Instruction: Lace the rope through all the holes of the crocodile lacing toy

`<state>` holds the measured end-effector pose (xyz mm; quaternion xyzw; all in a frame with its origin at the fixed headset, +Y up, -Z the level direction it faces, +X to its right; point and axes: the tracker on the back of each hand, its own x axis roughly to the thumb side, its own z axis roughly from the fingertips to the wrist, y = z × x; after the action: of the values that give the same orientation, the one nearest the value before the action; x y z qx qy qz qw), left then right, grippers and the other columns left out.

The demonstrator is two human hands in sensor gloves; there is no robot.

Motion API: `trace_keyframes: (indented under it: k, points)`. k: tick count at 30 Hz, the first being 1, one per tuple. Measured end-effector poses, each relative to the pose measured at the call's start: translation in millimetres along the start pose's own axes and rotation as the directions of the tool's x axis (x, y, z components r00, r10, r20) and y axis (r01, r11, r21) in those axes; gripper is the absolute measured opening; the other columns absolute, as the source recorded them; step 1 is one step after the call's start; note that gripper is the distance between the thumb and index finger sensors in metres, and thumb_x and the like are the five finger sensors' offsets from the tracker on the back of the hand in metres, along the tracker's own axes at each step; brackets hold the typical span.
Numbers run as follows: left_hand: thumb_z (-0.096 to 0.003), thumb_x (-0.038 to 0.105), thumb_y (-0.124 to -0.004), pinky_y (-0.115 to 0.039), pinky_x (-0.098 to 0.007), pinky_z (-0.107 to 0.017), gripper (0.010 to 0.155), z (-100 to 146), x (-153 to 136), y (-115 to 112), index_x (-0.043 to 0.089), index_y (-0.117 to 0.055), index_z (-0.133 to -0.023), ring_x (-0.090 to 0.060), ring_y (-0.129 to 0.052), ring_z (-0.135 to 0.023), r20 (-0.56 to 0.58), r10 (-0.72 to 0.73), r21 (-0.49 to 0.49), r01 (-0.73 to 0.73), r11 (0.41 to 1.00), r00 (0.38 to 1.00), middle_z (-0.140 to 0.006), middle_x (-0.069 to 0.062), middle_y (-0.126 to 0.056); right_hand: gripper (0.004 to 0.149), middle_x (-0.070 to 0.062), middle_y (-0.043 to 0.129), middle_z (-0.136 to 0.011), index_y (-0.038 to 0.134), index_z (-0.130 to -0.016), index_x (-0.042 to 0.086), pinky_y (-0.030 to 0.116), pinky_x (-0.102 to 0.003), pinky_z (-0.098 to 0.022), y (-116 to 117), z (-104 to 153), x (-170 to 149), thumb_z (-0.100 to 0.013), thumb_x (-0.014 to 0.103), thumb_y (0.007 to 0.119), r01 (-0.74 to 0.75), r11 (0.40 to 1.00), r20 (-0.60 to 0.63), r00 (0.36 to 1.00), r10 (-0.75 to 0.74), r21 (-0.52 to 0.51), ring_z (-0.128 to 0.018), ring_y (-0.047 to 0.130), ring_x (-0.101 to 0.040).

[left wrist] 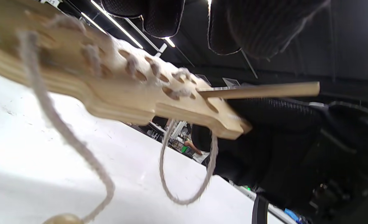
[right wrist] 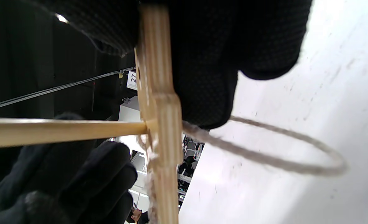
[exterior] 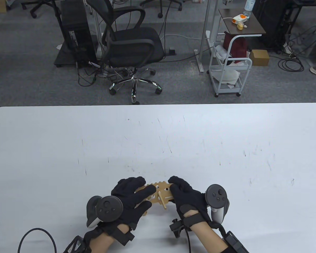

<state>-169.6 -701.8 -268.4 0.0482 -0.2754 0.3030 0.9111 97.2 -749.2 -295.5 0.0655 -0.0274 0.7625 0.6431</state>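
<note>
Both black-gloved hands, left hand (exterior: 131, 196) and right hand (exterior: 185, 196), are gripping the flat, rigid, seemingly light plywood crocodile lacing board (exterior: 158, 193) by its ends just above the white table (exterior: 173, 137), while the limp grey rope (left wrist: 184, 174) is trailing its stiff wooden needle (left wrist: 258, 90) through a hole.

Tan plywood toy (exterior: 162, 190) with pale layered edge; matching tan needle (exterior: 162, 201); grey-beige twisted rope (left wrist: 62, 130). Black dotted-knit gloves on left hand (exterior: 131, 196) and right hand (exterior: 185, 197), dark grey trackers (exterior: 216, 195). White table (exterior: 158, 137) flecked with dark scratches; grey carpet (exterior: 21, 79) behind.
</note>
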Motion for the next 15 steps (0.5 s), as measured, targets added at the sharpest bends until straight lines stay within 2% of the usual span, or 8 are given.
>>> trace_keyframes:
  k: [7, 12, 15]
  points:
    - [-0.0429, 0.048, -0.086, -0.029, -0.061, -0.078, 0.056, -2, 4, -7, 0.052, -0.074, -0.098, -0.037, -0.042, -0.106, 0.010, -0.075, -0.031, 0.075, 0.997, 0.997, -0.115, -0.006, -0.052, 0.054, -0.014, 0.097, -0.075, 0.066, -0.091, 0.000, 0.084, -0.041, -0.040, 11, 4, 5, -0.048, 0.031, 0.077, 0.030, 0.997, -0.004, 1.000, -0.030, 0.069, -0.054, 0.106, -0.029]
    - [-0.0419, 0.044, -0.089, -0.029, -0.061, -0.078, 0.056, -1, 5, -6, 0.054, -0.075, -0.095, -0.037, -0.043, -0.106, 0.016, -0.101, -0.012, 0.101, 0.995, 0.995, -0.115, -0.005, -0.051, 0.055, -0.015, 0.094, -0.077, 0.063, -0.093, -0.001, 0.084, -0.042, -0.041, 18, 7, 6, -0.049, 0.030, 0.075, 0.081, 0.987, -0.014, 0.997, -0.079, 0.136, -0.056, 0.104, -0.030]
    - [-0.0414, 0.042, -0.090, -0.030, -0.061, -0.078, 0.052, -1, 6, -5, 0.054, -0.080, -0.091, -0.036, -0.045, -0.106, 0.017, -0.102, 0.005, 0.102, 0.995, 0.995, -0.115, -0.004, -0.053, 0.055, -0.016, 0.093, -0.078, 0.062, -0.093, -0.002, 0.084, -0.042, -0.042, 19, 7, 5, -0.048, 0.029, 0.075, 0.104, 0.985, -0.028, 0.994, -0.102, 0.134, -0.057, 0.103, -0.031]
